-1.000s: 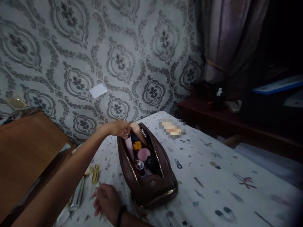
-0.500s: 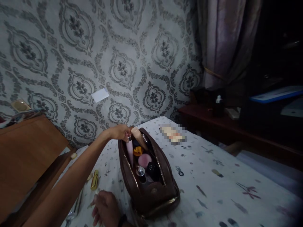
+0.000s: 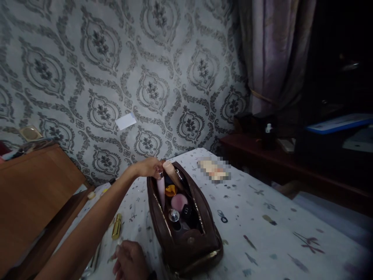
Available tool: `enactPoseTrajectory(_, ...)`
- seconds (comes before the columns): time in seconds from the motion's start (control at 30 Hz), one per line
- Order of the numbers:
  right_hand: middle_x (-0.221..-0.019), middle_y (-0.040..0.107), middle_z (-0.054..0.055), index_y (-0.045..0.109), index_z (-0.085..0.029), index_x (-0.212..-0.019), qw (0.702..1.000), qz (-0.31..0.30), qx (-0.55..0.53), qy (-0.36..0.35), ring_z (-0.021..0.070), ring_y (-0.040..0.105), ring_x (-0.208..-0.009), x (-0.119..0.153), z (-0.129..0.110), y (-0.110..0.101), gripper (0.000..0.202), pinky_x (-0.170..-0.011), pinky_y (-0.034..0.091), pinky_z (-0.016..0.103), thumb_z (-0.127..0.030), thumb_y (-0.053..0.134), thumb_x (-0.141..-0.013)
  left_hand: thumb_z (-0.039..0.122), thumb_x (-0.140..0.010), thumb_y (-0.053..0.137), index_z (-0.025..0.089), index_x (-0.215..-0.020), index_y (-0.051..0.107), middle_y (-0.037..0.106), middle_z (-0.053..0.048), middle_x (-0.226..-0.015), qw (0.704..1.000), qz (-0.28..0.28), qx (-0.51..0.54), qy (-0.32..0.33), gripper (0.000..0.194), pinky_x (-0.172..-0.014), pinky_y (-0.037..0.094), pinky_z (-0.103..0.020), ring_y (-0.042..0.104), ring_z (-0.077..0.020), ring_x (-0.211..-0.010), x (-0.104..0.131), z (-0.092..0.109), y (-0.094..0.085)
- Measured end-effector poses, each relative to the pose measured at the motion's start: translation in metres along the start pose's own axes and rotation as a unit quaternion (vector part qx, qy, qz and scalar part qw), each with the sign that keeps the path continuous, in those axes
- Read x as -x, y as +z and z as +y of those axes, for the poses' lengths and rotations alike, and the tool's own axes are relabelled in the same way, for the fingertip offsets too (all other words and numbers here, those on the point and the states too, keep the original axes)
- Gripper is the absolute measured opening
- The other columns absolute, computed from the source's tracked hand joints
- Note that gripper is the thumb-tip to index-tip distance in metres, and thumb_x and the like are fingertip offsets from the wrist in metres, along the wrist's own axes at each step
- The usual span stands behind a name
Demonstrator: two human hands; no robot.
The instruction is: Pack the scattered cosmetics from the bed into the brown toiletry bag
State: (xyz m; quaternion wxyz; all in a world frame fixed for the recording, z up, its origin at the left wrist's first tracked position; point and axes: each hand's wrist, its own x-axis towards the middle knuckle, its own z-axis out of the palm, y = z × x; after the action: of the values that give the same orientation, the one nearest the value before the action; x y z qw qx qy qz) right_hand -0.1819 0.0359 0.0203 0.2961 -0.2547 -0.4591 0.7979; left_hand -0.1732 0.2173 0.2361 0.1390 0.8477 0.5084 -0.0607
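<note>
At the bag's twelve o'clock end, left hand (image 3: 148, 168) pinches the open brown leather makeup bag (image 3: 186, 237), which sits on the table's spotted white cloth (image 3: 262, 217). Right hand (image 3: 131, 262) rests loose at seven o'clock, holding nothing. Best to pull gently, keeping the bag steady.

A dim room in a home, likely a bedroom: damask-patterned wallpaper (image 3: 151, 77) covers the wall, a tied-back curtain (image 3: 271, 58) hangs at the right, a wooden cabinet (image 3: 35, 186) stands at the left, and a printed sheet (image 3: 262, 225) covers the bed.
</note>
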Motion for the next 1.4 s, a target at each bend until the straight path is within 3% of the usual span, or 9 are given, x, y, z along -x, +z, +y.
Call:
enactPoseTrajectory(0.2,-0.044,0.045,-0.008,0.052,-0.018,-0.070,1.000,0.003,0.012,0.020,0.0037,0.034,-0.027,-0.002,0.000,0.002,0.041,-0.028,0.020,0.018,-0.056,0.058,-0.083,0.024,-0.066,0.070,0.016,-0.081,0.059,0.056,0.005,-0.070,1.000,0.016,0.010,0.003,0.019,-0.065,0.040,-0.022,0.053,-0.0134,-0.071,0.004,0.000,0.002)
enactPoseTrajectory(0.3,-0.043,0.044,-0.008,0.053,-0.017,-0.071,1.000,0.004,0.015,0.019,0.0040,0.033,-0.026,-0.005,0.005,0.003,0.042,-0.028,0.019,0.018,-0.057,0.057,-0.083,0.025,-0.068,0.071,0.017,-0.101,0.060,0.062,0.002,-0.083,0.998,0.024,0.055,0.006,0.035,-0.073,0.043,-0.025,0.057,-0.0165,-0.082,0.007,-0.001,0.003)
enactPoseTrajectory(0.43,-0.045,0.046,-0.008,0.054,-0.017,-0.072,1.000,0.006,0.009,0.003,0.0037,0.034,-0.027,-0.008,0.011,0.002,0.046,-0.029,0.020,0.018,-0.061,0.057,-0.082,0.032,-0.071,0.073,0.018,-0.129,0.047,0.063,-0.003,-0.103,0.993,0.059,0.096,0.020,0.065,-0.087,0.043,-0.030,0.057,-0.0198,-0.098,0.013,0.002,0.006)
enactPoseTrajectory(0.57,-0.046,0.047,-0.007,0.054,-0.017,-0.072,1.000,-0.006,0.022,-0.004,0.0045,0.038,-0.028,-0.004,0.006,-0.001,0.047,-0.029,0.018,0.018,-0.063,0.056,-0.082,0.037,-0.079,0.067,0.017,-0.142,0.034,0.061,-0.007,-0.112,0.991,0.085,0.095,0.036,0.074,-0.092,0.042,-0.032,0.056,-0.0207,-0.103,0.016,0.009,0.008)
enactPoseTrajectory(0.67,-0.047,0.048,-0.007,0.053,-0.017,-0.073,0.999,-0.027,0.021,-0.003,0.0045,0.039,-0.029,0.002,-0.003,-0.003,0.049,-0.029,0.021,0.018,-0.065,0.055,-0.080,0.039,-0.081,0.065,0.017,-0.138,0.039,0.062,-0.007,-0.114,0.992,0.088,0.085,0.033,0.066,-0.090,0.042,-0.032,0.056,-0.0208,-0.104,0.019,0.012,0.008)
enactPoseTrajectory(0.77,-0.048,0.048,-0.007,0.051,-0.018,-0.072,0.999,-0.043,0.022,-0.002,0.0046,0.040,-0.031,0.007,-0.012,-0.006,0.053,-0.031,0.023,0.019,-0.070,0.055,-0.078,0.047,-0.081,0.064,0.016,-0.115,0.055,0.064,-0.005,-0.103,0.997,0.067,0.033,0.008,0.047,-0.081,0.043,-0.029,0.058,-0.0197,-0.094,0.024,0.015,0.008)
enactPoseTrajectory(0.87,-0.050,0.049,-0.007,0.050,-0.017,-0.072,0.999,-0.049,0.016,-0.007,0.0049,0.043,-0.033,0.011,-0.016,-0.007,0.056,-0.032,0.023,0.019,-0.073,0.054,-0.075,0.056,-0.078,0.064,0.017,-0.094,0.061,0.064,-0.002,-0.090,0.998,0.035,-0.036,-0.027,0.042,-0.075,0.042,-0.027,0.058,-0.0185,-0.084,0.029,0.020,0.010)
enactPoseTrajectory(1.17,-0.050,0.049,-0.007,0.052,-0.016,-0.071,0.999,-0.042,0.015,-0.004,0.0045,0.044,-0.033,0.014,-0.018,-0.006,0.052,-0.033,0.023,0.018,-0.068,0.054,-0.079,0.030,-0.077,0.067,0.017,-0.088,0.063,0.063,-0.001,-0.086,0.994,-0.001,-0.099,-0.038,0.017,-0.070,0.038,-0.025,0.057,-0.0172,-0.080,0.027,0.026,0.010)
enactPoseTrajectory(1.4,-0.052,0.049,-0.007,0.051,-0.017,-0.072,0.999,-0.049,0.002,-0.013,0.0046,0.044,-0.035,0.014,-0.017,-0.007,0.055,-0.034,0.024,0.018,-0.071,0.054,-0.076,0.031,-0.077,0.066,0.016,-0.088,0.065,0.063,-0.001,-0.081,0.996,-0.002,-0.089,-0.018,0.019,-0.067,0.040,-0.024,0.058,-0.0157,-0.076,0.022,0.017,0.006)
